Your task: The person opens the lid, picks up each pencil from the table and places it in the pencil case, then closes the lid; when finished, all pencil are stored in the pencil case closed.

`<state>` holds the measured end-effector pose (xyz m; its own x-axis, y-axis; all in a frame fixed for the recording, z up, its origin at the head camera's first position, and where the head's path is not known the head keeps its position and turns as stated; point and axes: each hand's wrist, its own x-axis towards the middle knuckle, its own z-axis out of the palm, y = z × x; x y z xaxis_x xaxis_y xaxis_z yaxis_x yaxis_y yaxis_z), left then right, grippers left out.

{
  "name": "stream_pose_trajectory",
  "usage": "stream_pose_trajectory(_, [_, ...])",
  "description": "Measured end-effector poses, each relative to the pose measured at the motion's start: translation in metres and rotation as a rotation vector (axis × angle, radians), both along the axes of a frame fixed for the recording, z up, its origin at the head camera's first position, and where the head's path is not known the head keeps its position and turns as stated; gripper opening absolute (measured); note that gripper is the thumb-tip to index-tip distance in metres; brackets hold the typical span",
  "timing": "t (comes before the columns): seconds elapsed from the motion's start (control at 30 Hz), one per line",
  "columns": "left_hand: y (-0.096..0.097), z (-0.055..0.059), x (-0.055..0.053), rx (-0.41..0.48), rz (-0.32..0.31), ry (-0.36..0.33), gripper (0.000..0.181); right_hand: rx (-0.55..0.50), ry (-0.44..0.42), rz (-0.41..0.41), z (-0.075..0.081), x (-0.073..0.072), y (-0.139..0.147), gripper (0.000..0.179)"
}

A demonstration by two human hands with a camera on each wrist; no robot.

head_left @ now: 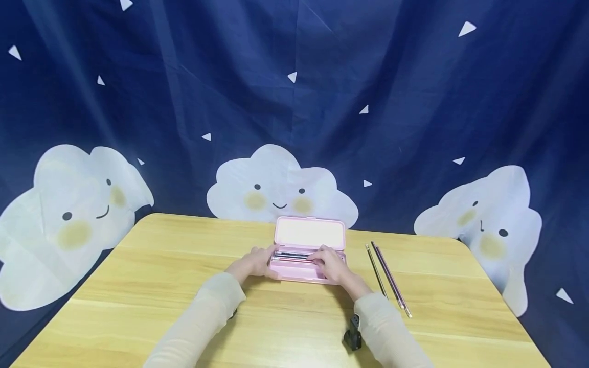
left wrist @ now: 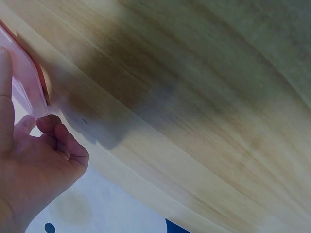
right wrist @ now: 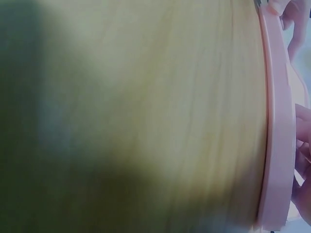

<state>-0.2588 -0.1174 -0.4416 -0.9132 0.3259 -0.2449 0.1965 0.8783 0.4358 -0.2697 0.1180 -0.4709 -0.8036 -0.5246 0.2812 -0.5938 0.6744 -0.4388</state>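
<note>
A pink pencil case (head_left: 294, 279) stands on the table with its lid (head_left: 310, 232) raised. Several pencils (head_left: 291, 257), dark and red, lie lengthwise inside. My left hand (head_left: 255, 262) grips the case's left end, its thumb near the front corner; the left wrist view shows this hand (left wrist: 39, 170) against the pink edge. Inside the right half, my right hand (head_left: 333, 266) has curled fingers at the pencils and pinches one near its right end. The right wrist view shows only part of that hand (right wrist: 303, 145) behind the case's front wall (right wrist: 279, 145), with the fingertips mostly hidden.
To the right of the case, a dark pencil (head_left: 377, 272) and a few purplish pencils (head_left: 391, 278) lie slanted on the wooden table (head_left: 285, 327). A blue curtain (head_left: 391, 76) with white clouds hangs behind the table's far edge. A black device (head_left: 353, 335) is by the right wrist.
</note>
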Motion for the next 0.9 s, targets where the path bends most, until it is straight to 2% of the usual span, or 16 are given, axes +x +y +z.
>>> stream_pose_trajectory(0.5, [0.001,-0.001,-0.002,0.002,-0.001,-0.01,0.093,-0.062,-0.075,-0.112,0.004,0.001,0.004,0.019])
stream_pose_trajectory(0.7, [0.001,-0.002,-0.003,0.007,-0.005,-0.014,0.093,-0.176,-0.13,-0.099,0.008,0.002,0.012,0.02])
stream_pose_trajectory(0.9, [0.001,-0.002,-0.003,0.017,-0.005,-0.014,0.093,-0.23,-0.155,-0.089,0.014,0.005,0.023,0.019])
